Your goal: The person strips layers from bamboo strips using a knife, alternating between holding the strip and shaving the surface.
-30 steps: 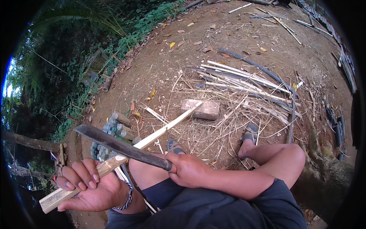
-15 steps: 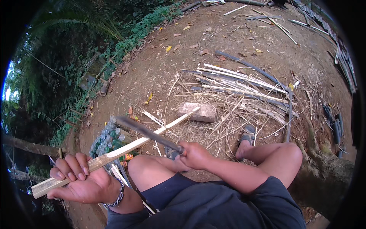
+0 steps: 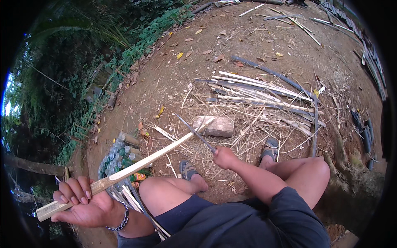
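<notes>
In the lower left, my left hand [image 3: 89,202] is closed around the near end of a long pale bamboo strip [image 3: 142,160]. The strip slants away to the right, and its far tip reaches a squared wooden block [image 3: 220,125] on the ground. My right hand [image 3: 225,157], right of the strip, grips the handle of a long-bladed knife [image 3: 197,134]. The blade points up and to the left and crosses the strip near its far end. Whether the edge touches the strip I cannot tell.
Beyond the block lies a pile of split bamboo strips [image 3: 264,94] amid shavings. Several clear and green bottles [image 3: 118,156] stand left of my knee. More pale strips [image 3: 131,200] rest beside my left thigh. A tree trunk [image 3: 349,182] stands at the right.
My right hand has moved away from me and slightly right, carrying the knife toward the strip's far end. My left hand keeps its hold on the strip, nearly still.
</notes>
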`<act>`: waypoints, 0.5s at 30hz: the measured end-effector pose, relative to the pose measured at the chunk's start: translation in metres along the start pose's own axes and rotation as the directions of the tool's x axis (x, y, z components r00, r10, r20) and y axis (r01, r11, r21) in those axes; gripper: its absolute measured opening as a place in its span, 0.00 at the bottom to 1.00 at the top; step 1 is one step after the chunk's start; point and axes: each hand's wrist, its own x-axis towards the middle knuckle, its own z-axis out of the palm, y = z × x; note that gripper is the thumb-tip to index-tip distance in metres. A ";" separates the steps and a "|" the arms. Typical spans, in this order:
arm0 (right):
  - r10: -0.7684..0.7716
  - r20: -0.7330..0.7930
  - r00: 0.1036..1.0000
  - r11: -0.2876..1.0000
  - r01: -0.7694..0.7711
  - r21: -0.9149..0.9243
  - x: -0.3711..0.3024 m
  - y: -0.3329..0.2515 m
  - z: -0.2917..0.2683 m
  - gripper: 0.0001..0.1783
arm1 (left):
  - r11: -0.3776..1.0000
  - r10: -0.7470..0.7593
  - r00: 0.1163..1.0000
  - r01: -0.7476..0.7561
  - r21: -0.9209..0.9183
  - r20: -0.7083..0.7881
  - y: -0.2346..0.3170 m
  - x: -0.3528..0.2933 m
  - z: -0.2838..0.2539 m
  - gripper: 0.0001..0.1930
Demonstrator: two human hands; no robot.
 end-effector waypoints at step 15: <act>0.016 -0.036 0.999 1.000 -0.016 0.002 0.061 0.025 0.006 0.15 | 0.996 -0.053 0.988 0.063 -0.064 0.147 -0.024 0.053 -0.015 0.24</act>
